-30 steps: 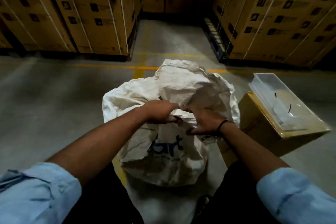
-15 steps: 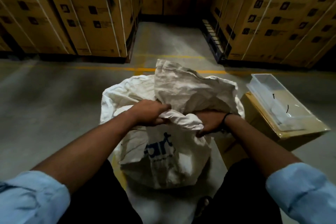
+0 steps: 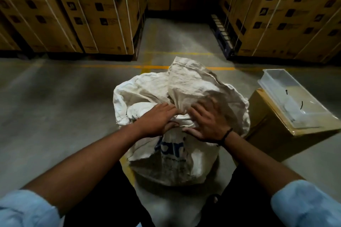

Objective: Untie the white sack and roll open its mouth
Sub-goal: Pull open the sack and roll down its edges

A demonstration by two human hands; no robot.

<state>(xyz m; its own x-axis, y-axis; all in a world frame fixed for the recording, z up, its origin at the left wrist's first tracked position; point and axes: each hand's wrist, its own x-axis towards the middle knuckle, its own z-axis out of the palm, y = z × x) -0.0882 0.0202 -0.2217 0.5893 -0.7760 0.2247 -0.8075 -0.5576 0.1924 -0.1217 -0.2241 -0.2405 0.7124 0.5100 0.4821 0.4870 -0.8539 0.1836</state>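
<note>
1. While the white sack (image 3: 177,134) stood upright on the warehouse floor (image 3: 55,112) right in front of our knees, we had both hands up at its gathered neck, so yeah, this was mid-job.
2. Our left hand (image 3: 156,121) lay on the near-left side of the neck, fingers mostly straight and pointing away from us, thumb tucked under against a rolled fold of fabric. Looked more like pressing than gripping; we honestly couldn't tell if anything was pinched underneath.
3. Our right hand (image 3: 206,125) was spread wide, fingers fanned over the crumpled fabric on the near-right side, palm down. It was blurry, so moving, and holding nothing as far as we could see.
4. The loose top flap (image 3: 193,83) stuck up beyond our fingertips, on the far side, leaning a bit right. No tie or knot visible, so our guess was the untying was done or nearly.
5. What the next bit turned on: the sack's long axis ran vertical, the mouth sat just past and above both hands, and the hands were about equally near, one each side. So rolling the rim down and outward looked like a two-hand job.
6. Off to the right, well apart, a clear tray (image 3: 293,97) sat on a cardboard box (image 3: 273,134).
</note>
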